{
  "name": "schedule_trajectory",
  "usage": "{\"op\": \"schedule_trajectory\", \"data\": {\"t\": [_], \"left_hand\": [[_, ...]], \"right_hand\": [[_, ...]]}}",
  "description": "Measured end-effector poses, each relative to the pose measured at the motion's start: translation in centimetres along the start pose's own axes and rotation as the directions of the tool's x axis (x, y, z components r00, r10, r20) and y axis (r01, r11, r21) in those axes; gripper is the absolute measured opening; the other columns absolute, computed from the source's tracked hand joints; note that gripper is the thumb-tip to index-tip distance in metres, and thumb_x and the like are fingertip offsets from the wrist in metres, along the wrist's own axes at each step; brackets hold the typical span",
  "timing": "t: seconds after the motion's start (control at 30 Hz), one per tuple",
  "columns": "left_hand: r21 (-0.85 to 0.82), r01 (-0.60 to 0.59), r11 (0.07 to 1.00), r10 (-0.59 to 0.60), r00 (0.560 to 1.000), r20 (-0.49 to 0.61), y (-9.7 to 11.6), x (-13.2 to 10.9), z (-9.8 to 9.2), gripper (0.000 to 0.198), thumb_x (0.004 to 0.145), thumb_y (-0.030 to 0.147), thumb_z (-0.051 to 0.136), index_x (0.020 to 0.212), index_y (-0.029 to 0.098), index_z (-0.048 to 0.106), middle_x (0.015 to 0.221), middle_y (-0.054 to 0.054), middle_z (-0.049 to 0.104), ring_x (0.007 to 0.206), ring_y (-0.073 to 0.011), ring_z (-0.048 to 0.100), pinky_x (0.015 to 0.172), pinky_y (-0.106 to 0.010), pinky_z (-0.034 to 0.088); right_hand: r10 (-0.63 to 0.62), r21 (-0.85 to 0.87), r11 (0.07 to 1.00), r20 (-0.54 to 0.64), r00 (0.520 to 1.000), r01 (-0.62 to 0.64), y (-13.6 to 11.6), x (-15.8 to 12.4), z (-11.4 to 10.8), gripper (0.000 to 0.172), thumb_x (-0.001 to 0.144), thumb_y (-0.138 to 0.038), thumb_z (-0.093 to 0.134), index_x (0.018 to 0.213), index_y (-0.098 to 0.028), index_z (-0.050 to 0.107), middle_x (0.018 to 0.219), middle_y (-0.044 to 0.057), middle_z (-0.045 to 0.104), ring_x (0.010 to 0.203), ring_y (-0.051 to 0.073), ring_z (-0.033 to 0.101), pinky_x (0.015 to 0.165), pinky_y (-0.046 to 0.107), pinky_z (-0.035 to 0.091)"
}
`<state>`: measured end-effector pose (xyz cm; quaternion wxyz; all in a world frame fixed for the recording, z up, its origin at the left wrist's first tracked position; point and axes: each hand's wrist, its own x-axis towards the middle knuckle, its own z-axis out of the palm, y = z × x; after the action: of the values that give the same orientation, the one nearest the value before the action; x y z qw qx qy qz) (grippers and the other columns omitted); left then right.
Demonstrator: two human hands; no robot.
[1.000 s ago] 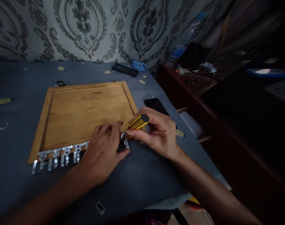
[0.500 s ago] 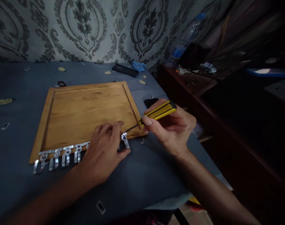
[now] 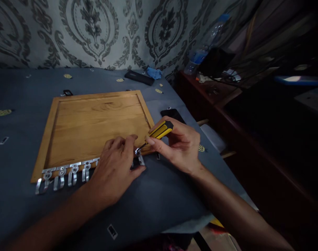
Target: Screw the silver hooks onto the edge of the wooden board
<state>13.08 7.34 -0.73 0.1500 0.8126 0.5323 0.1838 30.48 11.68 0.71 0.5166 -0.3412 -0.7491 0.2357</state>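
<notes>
A wooden board lies on a dark blue cloth. Along its near edge runs a metal strip of coat hooks. My left hand rests palm down on the strip's right part, fingers pressed together over a hook at the board's near right corner. My right hand is closed round a yellow and black screwdriver. Its tip touches the metal at that corner, right beside my left fingertips.
A black phone lies on the cloth right of the board; another dark device and a blue rag lie near the patterned wall. A dark wooden side table with a plastic bottle stands at the right.
My right hand drew the screwdriver back up and to the right, then brought its tip down again to the hook at the corner. My left hand stayed still.
</notes>
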Motion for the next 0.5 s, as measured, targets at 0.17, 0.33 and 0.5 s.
{"op": "schedule_trajectory", "data": {"t": [0.17, 0.33, 0.5], "left_hand": [[0.006, 0.006, 1.000, -0.006, 1.000, 0.021, 0.07, -0.01, -0.11, 0.058, 0.075, 0.025, 0.078, 0.122, 0.019, 0.044, 0.113, -0.011, 0.066, 0.110, -0.0336, 0.059, 0.094, -0.050, 0.046], [0.011, -0.008, 1.000, 0.008, 1.000, 0.012, 0.08, 0.09, -0.10, 0.060, 0.075, 0.024, 0.078, 0.123, 0.018, 0.043, 0.113, -0.011, 0.066, 0.109, -0.0330, 0.059, 0.093, -0.049, 0.046], [0.020, -0.001, 1.000, 0.001, 0.999, 0.032, 0.10, 0.16, -0.15, 0.058, 0.076, 0.025, 0.078, 0.122, 0.017, 0.044, 0.110, -0.011, 0.066, 0.107, -0.0330, 0.060, 0.092, -0.049, 0.046]], "right_hand": [[-0.039, -0.009, 0.999, 0.049, 0.998, 0.040, 0.09, 0.04, -0.19, 0.020, 0.080, -0.021, 0.077, 0.070, -0.019, 0.059, 0.065, -0.002, 0.058, 0.060, 0.013, 0.056, 0.057, 0.028, 0.044], [-0.095, -0.008, 0.995, 0.090, 0.991, 0.097, 0.05, 0.21, -0.41, 0.018, 0.080, -0.016, 0.075, 0.071, -0.018, 0.060, 0.067, -0.001, 0.059, 0.062, 0.013, 0.057, 0.058, 0.028, 0.044], [-0.109, -0.030, 0.993, 0.097, 0.989, 0.113, 0.07, 0.21, -0.41, 0.017, 0.082, -0.017, 0.074, 0.072, -0.018, 0.060, 0.067, -0.001, 0.059, 0.062, 0.013, 0.057, 0.058, 0.028, 0.044]]}}
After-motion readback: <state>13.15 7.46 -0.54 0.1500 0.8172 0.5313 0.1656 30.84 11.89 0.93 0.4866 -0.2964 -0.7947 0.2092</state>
